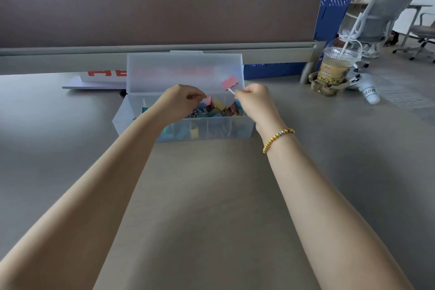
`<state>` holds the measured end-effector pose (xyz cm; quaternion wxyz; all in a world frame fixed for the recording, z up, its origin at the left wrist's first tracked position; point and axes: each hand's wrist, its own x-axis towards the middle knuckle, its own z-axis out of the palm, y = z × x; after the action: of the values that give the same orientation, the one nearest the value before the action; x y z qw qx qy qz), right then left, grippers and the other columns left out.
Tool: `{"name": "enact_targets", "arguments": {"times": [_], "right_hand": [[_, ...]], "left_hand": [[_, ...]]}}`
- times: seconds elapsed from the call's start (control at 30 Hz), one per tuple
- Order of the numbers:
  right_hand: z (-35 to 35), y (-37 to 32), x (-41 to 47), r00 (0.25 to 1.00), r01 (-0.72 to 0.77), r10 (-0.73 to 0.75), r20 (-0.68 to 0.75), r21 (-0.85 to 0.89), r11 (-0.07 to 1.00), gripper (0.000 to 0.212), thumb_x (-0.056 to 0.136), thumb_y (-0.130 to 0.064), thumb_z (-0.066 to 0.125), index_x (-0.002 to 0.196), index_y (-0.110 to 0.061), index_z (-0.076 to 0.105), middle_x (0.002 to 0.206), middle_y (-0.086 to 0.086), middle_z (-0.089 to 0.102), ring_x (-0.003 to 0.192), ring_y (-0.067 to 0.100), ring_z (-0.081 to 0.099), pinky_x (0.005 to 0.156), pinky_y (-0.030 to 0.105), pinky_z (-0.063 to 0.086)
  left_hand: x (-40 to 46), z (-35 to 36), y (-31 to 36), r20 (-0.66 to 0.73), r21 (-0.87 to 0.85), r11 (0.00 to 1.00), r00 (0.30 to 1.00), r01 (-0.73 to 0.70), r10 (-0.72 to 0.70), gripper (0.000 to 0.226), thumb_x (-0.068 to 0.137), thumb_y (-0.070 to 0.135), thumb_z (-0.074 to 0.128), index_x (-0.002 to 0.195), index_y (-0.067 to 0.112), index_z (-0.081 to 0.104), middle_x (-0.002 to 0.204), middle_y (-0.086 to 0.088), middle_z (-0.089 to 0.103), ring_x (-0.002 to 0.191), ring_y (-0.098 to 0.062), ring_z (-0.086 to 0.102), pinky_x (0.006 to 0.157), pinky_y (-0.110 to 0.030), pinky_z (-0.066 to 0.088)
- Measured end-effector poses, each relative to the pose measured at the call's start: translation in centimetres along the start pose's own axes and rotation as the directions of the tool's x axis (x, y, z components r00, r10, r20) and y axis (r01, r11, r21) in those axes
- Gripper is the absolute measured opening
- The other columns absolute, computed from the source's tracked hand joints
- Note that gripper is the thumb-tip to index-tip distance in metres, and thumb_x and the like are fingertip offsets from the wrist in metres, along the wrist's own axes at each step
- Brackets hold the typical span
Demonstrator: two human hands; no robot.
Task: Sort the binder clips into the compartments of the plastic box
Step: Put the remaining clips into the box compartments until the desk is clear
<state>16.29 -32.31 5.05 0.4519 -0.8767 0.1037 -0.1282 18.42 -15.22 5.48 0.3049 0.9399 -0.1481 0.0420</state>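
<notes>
Grey desk [211, 207] nearest. Plastic box [211, 128] at twelve o'clock, lid up, mixed binder clips [217, 107] inside. Left hand [180, 101] curled among them, grip unclear. Right hand [253, 99] pinching pink clip [229, 82] aloft. Iced drink [335, 66], office chair [381, 19] at two o'clock.

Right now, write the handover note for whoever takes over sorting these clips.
Right hand: pinches the wire handle of a pink clip, lifted above the box.
Left hand: fingers curled down among the loose clips in the back part of the box; whether it holds one is hidden.
Box: on the desk, lid standing open.
Done: a few clips lie in the front compartments.
Left: place the pink clip, then sort the mixed pile at the back.
</notes>
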Motion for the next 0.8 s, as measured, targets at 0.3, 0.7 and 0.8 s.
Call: {"name": "enact_targets", "arguments": {"times": [0.3, 0.7, 0.8], "right_hand": [[0.4, 1.7, -0.3, 0.998, 0.038, -0.059, -0.029, -0.472, 0.881, 0.034, 0.092, -0.031, 0.042, 0.104, -0.007, 0.062, 0.122, 0.017, 0.048, 0.119, 0.036, 0.038, 0.096, 0.041, 0.029], [0.0, 1.9, 1.3, 0.986, -0.097, 0.091, -0.136, -0.041, 0.994, 0.033, 0.086, -0.031, 0.041, 0.054, -0.023, 0.043, 0.085, 0.007, 0.052, 0.093, 0.027, 0.044, 0.081, 0.036, 0.032], [-0.4, 2.1, 1.5, 0.989, -0.078, 0.069, -0.134, -0.061, 0.995, 0.037, 0.084, -0.029, 0.043, 0.048, -0.023, 0.035, 0.065, 0.002, 0.040, 0.082, 0.024, 0.038, 0.072, 0.032, 0.029]], "left_hand": [[0.3, 1.6, 1.9, 0.180, 0.180, 0.973, 0.977, -0.147, 0.114, 0.034, 0.099, 0.016, 0.036, 0.121, 0.013, 0.061, 0.117, -0.005, 0.065, 0.096, -0.024, 0.058, 0.077, -0.029, 0.043], [0.8, 1.3, 1.6, 0.063, 0.133, 0.978, 0.987, -0.158, 0.150, 0.033, 0.096, 0.012, 0.044, 0.123, 0.017, 0.062, 0.130, -0.003, 0.057, 0.117, -0.022, 0.054, 0.092, -0.024, 0.040], [1.4, 2.1, 2.4, 0.120, 0.187, 0.952, 0.967, -0.243, 0.224, 0.031, 0.094, 0.013, 0.049, 0.121, 0.018, 0.064, 0.130, -0.002, 0.058, 0.115, -0.021, 0.052, 0.093, -0.024, 0.039]]}}
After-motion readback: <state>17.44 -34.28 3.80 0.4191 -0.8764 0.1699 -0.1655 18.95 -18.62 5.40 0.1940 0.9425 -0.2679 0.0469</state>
